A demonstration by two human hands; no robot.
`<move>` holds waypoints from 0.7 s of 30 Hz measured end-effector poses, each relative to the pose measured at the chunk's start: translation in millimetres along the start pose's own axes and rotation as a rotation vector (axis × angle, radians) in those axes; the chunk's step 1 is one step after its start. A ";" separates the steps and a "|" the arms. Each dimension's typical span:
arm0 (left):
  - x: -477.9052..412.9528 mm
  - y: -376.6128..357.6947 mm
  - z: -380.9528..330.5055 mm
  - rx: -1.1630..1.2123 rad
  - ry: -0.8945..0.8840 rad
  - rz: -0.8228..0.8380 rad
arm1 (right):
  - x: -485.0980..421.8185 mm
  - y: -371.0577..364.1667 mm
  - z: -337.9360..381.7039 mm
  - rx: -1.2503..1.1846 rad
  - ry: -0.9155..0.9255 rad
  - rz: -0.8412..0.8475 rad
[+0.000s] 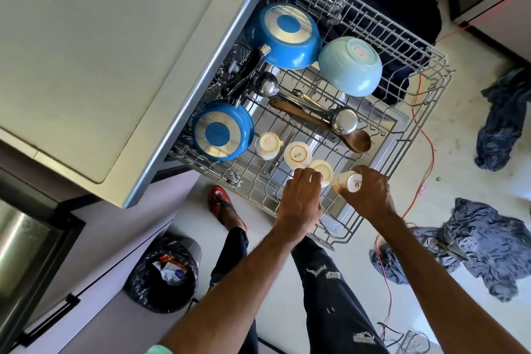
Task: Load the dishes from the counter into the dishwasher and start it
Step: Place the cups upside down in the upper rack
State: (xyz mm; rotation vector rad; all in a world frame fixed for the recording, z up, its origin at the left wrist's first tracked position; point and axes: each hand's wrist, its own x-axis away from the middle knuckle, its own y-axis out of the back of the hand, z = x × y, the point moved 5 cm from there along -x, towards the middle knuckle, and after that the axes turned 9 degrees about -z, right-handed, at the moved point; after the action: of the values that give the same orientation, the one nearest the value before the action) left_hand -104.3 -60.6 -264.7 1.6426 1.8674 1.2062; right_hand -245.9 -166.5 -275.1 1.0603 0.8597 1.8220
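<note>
Hands at the near edge of the pulled-out dishwasher rack [431,112], each on a white cup.

From my feed, the left hand [301,195] is curled over an upside-down cup [323,171] sitting in the rack. The right hand [370,195] grips a second cup [349,181] tilted on its side just beside it, base toward the camera. Two more cups [297,154] stand base-up in a row to the left, near a small blue saucepan [222,131]. Farther back I see a wooden spoon [316,121], a steel ladle [343,121], a large blue pan [284,34] and a pale blue bowl [350,66], both overturned.
</note>
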 end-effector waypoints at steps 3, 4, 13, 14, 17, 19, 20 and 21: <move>-0.3 0.5 -0.4 0.004 -0.007 -0.002 | 3.2 4.5 4.3 -0.004 0.011 -0.017; -0.5 0.2 -0.3 0.006 -0.007 -0.002 | 4.0 6.8 5.3 -0.008 0.010 -0.019; -4.5 0.1 -2.6 -0.034 -0.010 0.017 | 4.9 19.8 -1.5 0.007 0.032 -0.017; -5.8 -0.3 -3.1 -0.033 -0.009 0.016 | 4.7 17.1 -1.4 0.006 0.038 -0.011; -7.6 -1.4 -4.7 -0.030 -0.002 0.020 | 7.3 6.4 -2.1 0.006 0.011 0.008; -8.0 -2.0 -5.6 -0.035 -0.003 0.028 | 10.4 -0.9 -4.7 0.017 -0.042 0.015; -8.0 -2.1 -6.1 -0.039 -0.006 0.031 | 11.8 -5.4 -6.1 0.027 -0.066 0.023; -7.9 -2.1 -6.2 -0.043 -0.011 0.030 | 13.2 -9.8 -5.5 0.040 -0.077 0.033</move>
State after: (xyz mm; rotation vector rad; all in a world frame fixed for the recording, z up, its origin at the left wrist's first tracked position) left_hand -108.3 -70.0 -264.8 1.6568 1.8036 1.2391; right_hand -251.5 -151.4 -281.4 1.1687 0.8406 1.7857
